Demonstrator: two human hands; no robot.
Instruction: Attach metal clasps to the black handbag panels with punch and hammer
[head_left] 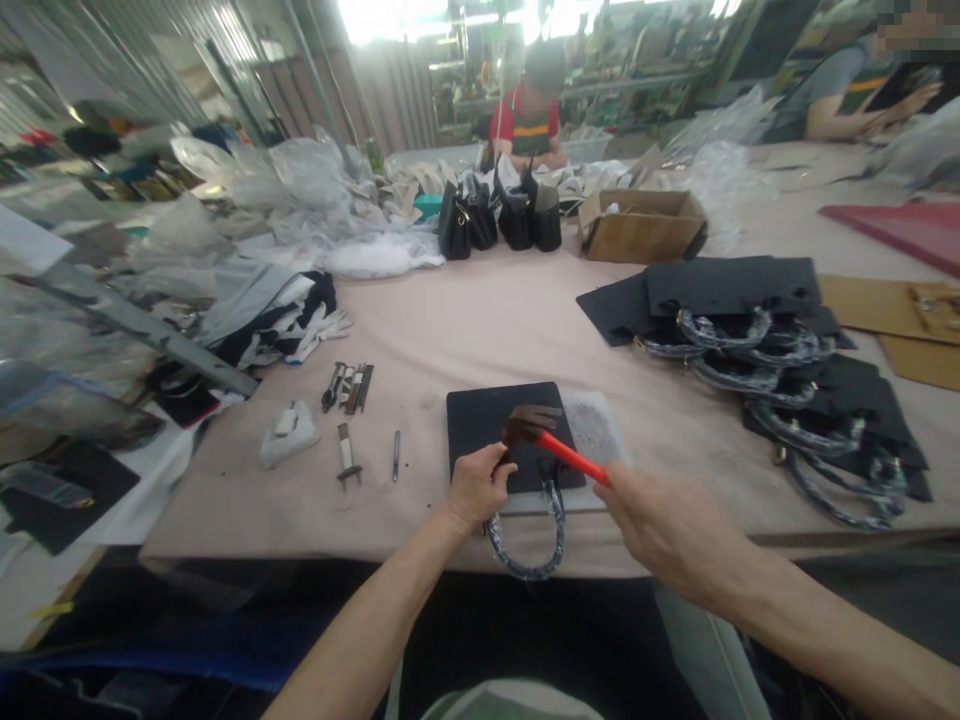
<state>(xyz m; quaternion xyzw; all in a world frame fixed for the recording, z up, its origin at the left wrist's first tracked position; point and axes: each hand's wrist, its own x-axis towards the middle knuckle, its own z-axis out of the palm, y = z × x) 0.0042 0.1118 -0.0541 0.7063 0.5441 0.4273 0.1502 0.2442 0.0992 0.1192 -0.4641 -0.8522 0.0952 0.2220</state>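
Observation:
A claw hammer (pixel 574 457) with a red handle is gripped in my right hand (pixel 656 525), its dark head just above my left fingers. My left hand (pixel 478 485) is closed in a pinch over a flat black bag panel (pixel 480 420); what it holds is hidden behind the fingers and hammer head. From the panel's near edge a plastic-wrapped bag handle (pixel 529 570) loops over the table edge. Under the panel lies a pale grey slab (pixel 600 425). To the left are a slim metal punch (pixel 396 456), a pronged tool (pixel 346 458) and several other hand tools (pixel 349 388).
Black panels with wrapped handles (pixel 757 330) are piled on the right. Black bags (pixel 499 215) and a cardboard box (pixel 641 225) stand at the back. White gloves (pixel 319 330) and a small plastic bag (pixel 290 435) lie left. Two people sit beyond the table.

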